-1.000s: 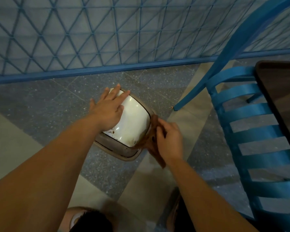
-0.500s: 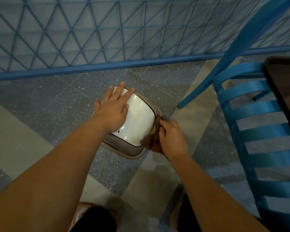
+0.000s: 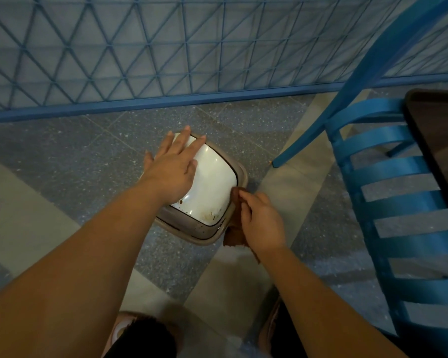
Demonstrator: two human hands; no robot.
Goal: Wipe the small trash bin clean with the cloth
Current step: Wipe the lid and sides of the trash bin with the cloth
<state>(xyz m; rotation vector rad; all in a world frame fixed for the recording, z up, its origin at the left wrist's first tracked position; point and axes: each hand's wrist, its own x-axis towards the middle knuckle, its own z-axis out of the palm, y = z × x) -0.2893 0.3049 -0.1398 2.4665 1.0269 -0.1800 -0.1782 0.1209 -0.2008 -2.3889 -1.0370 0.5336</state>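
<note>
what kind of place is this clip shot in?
Probably a café or similar eatery seating area, though that is a guess. Cues: a blue slatted chair pulled up to a dark table, a speckled tiled floor, and a blue lattice partition behind the small trash bin.

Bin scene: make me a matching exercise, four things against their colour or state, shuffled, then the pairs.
Things:
1. lid
2. cloth
3. left hand
4. chair

States:
A. blue, slatted, standing on the right
B. flat and open, pressed on top of the bin
C. white and glossy, with brown stains near the lower edge
D. brown, bunched in the right hand against the bin's side

Pairs: 1-C, 2-D, 3-B, 4-A
</note>
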